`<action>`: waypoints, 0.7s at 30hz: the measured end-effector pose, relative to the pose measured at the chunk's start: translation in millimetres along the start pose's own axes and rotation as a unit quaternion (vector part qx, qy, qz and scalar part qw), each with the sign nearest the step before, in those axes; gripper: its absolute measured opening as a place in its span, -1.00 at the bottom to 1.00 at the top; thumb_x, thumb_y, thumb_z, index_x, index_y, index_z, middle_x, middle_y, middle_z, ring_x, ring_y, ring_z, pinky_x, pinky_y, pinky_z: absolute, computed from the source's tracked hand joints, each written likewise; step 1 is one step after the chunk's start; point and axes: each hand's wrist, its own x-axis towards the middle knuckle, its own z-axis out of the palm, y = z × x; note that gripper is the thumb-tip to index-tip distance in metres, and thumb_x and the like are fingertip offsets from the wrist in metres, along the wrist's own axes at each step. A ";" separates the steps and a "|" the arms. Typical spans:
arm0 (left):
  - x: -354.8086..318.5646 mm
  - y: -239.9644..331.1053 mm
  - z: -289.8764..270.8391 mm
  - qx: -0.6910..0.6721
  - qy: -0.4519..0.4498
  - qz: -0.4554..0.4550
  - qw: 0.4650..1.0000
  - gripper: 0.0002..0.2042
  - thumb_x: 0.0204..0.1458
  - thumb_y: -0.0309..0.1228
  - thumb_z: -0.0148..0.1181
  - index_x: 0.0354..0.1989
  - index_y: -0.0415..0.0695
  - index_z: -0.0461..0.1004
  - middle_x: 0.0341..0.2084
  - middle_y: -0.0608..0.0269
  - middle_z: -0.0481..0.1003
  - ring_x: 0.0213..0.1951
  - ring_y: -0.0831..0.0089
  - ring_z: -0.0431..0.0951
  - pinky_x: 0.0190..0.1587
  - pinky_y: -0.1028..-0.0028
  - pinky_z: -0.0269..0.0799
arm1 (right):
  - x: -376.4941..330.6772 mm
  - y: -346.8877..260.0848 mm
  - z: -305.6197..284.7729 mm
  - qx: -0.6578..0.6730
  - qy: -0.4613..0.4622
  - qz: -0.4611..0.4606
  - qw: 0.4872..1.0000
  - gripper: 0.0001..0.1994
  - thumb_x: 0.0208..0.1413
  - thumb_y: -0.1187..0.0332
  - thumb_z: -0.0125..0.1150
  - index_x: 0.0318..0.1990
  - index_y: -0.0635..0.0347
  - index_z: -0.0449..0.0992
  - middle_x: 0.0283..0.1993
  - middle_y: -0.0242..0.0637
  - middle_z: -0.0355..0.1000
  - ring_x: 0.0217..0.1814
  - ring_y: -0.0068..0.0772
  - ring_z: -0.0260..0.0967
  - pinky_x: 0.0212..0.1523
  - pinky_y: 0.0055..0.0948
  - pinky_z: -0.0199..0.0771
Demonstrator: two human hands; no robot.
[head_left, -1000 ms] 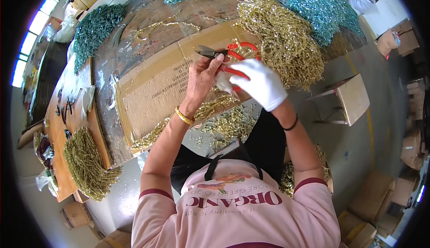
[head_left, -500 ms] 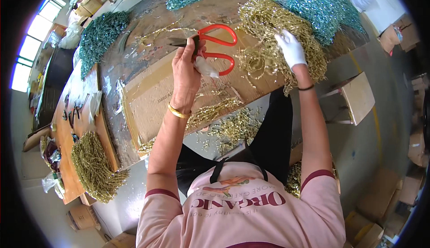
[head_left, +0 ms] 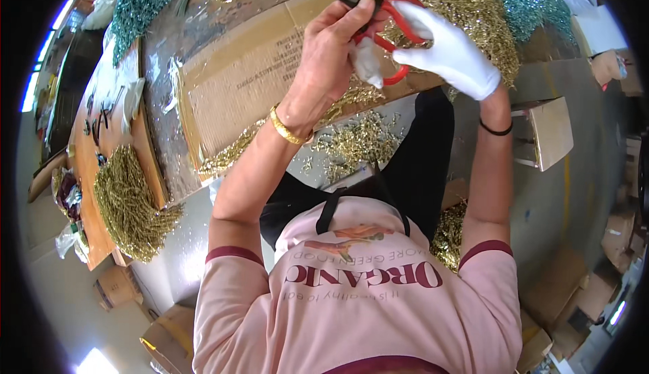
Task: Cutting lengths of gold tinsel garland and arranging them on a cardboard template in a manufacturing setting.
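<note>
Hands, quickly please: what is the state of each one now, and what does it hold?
Left hand: bare, closed around the red-handled scissors.
Right hand: in a white glove, fingers on the scissors' red handle; a firm grip cannot be told.

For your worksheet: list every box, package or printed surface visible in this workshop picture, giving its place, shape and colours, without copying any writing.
Flattened cardboard sheet: on the worktable under the hands, brown, faint dark print.
Small cardboard box: floor at lower left, brown, closed.
Cardboard boxes: stacked on the floor at right, brown.
Printed shirt front: pink, dark red print and a small picture.
</note>
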 end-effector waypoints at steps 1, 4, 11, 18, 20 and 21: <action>1.0 -3.8 -2.2 -0.024 -0.022 -0.003 0.999 -0.83 0.06 -0.39 0.13 -0.30 -0.25 0.44 -0.43 0.24 0.50 -0.37 0.57 0.47 -0.30 0.62 0.39 | -0.1 6.5 1.3 -0.084 0.014 -0.036 0.996 -0.36 -0.13 0.34 0.31 0.16 0.21 0.20 0.12 -0.10 0.27 0.13 -0.28 0.26 0.10 -0.42 0.25; 3.0 -21.1 -3.0 -0.024 -0.024 0.003 0.999 -0.83 0.03 -0.40 0.16 -0.25 -0.22 0.46 -0.41 0.25 0.52 -0.41 0.57 0.48 -0.35 0.65 0.39 | 8.6 16.6 32.8 -0.135 0.077 0.070 0.985 -0.44 -0.11 0.36 0.28 0.10 0.21 0.26 0.09 -0.19 0.30 0.11 -0.31 0.27 0.05 -0.40 0.29; -33.3 -25.5 -41.4 0.518 -0.004 0.357 0.777 -0.55 -0.14 -0.33 0.29 -0.06 -0.23 0.38 -0.11 0.00 0.37 -0.14 0.14 0.41 -0.10 0.29 0.32 | -0.3 46.5 16.8 0.084 0.336 0.089 0.934 -0.55 -0.07 0.15 0.25 -0.08 0.24 0.37 -0.45 -0.46 0.26 -0.50 -0.65 0.19 -0.48 -0.59 0.24; -96.5 -14.9 -134.2 0.723 0.006 0.193 0.663 -0.38 -0.26 -0.21 0.36 0.06 -0.05 0.31 0.01 0.10 0.30 0.02 0.19 0.31 0.08 0.22 0.12 | -13.3 67.6 -9.2 0.640 0.012 0.119 0.759 -0.54 0.19 0.14 -0.10 0.11 0.33 0.21 -0.38 -0.34 0.30 -0.50 -0.57 0.29 -0.64 -0.70 0.13; -102.4 -14.5 -137.9 0.731 -0.005 0.176 0.659 -0.35 -0.26 -0.20 0.35 0.08 -0.06 0.28 0.03 0.12 0.28 0.05 0.20 0.30 0.10 0.21 0.09 | -28.0 58.0 24.3 0.329 -0.024 0.110 0.938 -0.63 0.18 0.20 -0.13 0.00 0.29 0.29 -0.32 -0.25 0.35 -0.46 -0.47 0.38 -0.64 -0.67 0.19; -102.6 -17.7 -139.4 0.739 -0.016 0.157 0.654 -0.33 -0.25 -0.19 0.34 0.11 -0.07 0.25 0.04 0.13 0.26 0.07 0.21 0.28 0.13 0.21 0.06 | -23.6 45.7 37.4 0.480 -0.065 0.199 0.852 -0.69 0.19 0.21 -0.14 -0.08 0.28 0.30 -0.35 -0.26 0.34 -0.49 -0.48 0.36 -0.64 -0.65 0.20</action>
